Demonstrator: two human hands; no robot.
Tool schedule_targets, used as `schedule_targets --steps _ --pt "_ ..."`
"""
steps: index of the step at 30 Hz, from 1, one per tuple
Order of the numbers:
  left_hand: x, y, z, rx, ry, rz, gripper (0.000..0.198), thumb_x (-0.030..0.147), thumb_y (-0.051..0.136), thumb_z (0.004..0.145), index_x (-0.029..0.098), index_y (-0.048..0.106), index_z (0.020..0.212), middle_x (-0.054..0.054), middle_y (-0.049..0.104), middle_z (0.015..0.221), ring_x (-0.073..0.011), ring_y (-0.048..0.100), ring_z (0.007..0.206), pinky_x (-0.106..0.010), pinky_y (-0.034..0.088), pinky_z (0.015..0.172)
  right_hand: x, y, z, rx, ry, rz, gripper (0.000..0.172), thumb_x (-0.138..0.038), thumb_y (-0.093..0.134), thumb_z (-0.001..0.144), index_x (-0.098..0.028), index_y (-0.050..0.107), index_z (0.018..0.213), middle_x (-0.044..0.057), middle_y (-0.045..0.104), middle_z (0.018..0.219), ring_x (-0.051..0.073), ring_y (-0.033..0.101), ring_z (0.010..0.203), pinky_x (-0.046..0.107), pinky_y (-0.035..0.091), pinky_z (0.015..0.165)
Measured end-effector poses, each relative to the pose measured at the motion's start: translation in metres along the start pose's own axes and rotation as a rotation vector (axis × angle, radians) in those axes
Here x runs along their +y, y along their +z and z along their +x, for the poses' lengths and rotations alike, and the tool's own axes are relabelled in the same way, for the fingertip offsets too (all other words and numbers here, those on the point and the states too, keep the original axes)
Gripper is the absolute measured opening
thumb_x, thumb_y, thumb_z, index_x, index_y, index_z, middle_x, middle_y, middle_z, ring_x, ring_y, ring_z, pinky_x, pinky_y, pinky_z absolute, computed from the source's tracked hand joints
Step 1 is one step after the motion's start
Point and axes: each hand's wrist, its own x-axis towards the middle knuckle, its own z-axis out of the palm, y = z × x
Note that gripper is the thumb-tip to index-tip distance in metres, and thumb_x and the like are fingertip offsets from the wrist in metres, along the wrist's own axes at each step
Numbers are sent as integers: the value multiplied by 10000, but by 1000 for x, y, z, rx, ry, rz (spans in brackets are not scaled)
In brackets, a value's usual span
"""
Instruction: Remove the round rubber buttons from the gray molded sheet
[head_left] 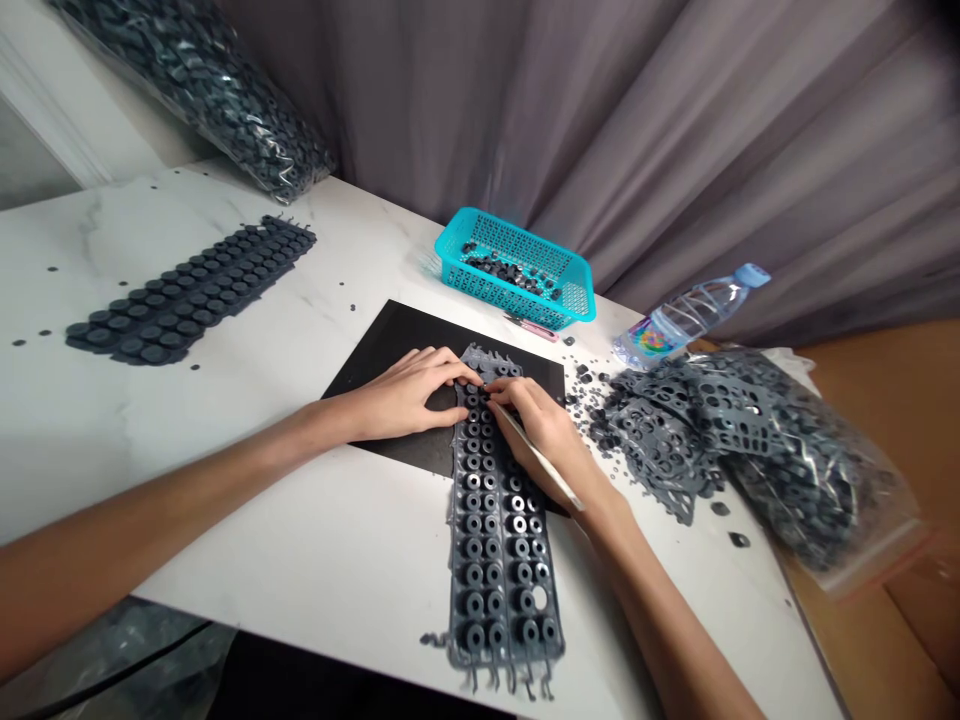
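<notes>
A long dark grey rubber sheet with rows of ring-shaped studs lies lengthwise before me, its far part over a black mat. One spot near its near right corner shows a white hole. My left hand rests at the sheet's far left edge, thumb and index finger apart, fingertips on the studs. Between the fingers of my right hand is a slim white pen-like tool. Its working tip is down among the studs by my left index fingertip and too small to make out.
A turquoise basket with small dark parts stands behind the mat, a pink-handled tool beside it. To the right are a water bottle, perforated scrap sheets and a filled bag. Another studded sheet and a large bag are left.
</notes>
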Motion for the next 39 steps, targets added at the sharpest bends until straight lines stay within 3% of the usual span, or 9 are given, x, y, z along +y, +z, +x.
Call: schedule_targets --steps 7,9,12,14,18,25,39 --pt "2 0 1 -13 -16 19 399 453 623 987 282 617 1348 -44 624 1291 -268 560 1202 -434 385 1068 5 13 4 71 38 1 50 -204 417 1090 -230 450 1063 135 614 1208 257 618 1110 410 534 920" --pt "3 -1 1 -20 -18 23 397 459 611 995 282 619 1350 -48 624 1292 -272 563 1199 -439 385 1065 10 12 5 179 120 30 35 -208 434 1078 -229 451 1055 124 616 1187 243 627 1073 401 536 905" --pt "2 -1 1 -29 -24 17 390 474 610 994 290 634 1336 -47 624 1283 -276 565 1185 -449 381 1070 26 1 3 459 258 29 44 -226 502 1042 -224 470 1011 109 644 1122 234 650 1003 388 539 865" --pt "1 -2 0 -36 -19 5 389 482 611 993 297 636 1335 -44 620 1280 -275 556 1184 -449 379 1077 37 -10 -2 529 298 16 76 -261 562 1021 -219 514 981 90 673 1053 235 664 969 384 540 856" --pt "-1 -1 -1 -45 0 -6 399 485 589 1007 305 619 1362 -42 596 1295 -273 536 1195 -445 370 1095 41 -23 -12 360 263 15 152 -339 648 996 -216 619 911 72 705 1025 225 660 874 373 539 813" --pt "-2 -1 -2 -52 2 3 438 509 567 1011 305 588 1397 -52 579 1337 -290 515 1232 -469 337 1138 11 -12 -7 89 167 150 166 -378 631 1045 -232 689 991 42 651 925 201 610 805 327 504 768" --pt "-3 1 -2 -39 9 1 441 483 595 1000 303 584 1403 -60 574 1316 -286 526 1212 -465 350 1127 10 -9 -4 17 142 135 222 -439 618 1051 -231 691 1032 44 631 936 210 607 842 331 496 798"
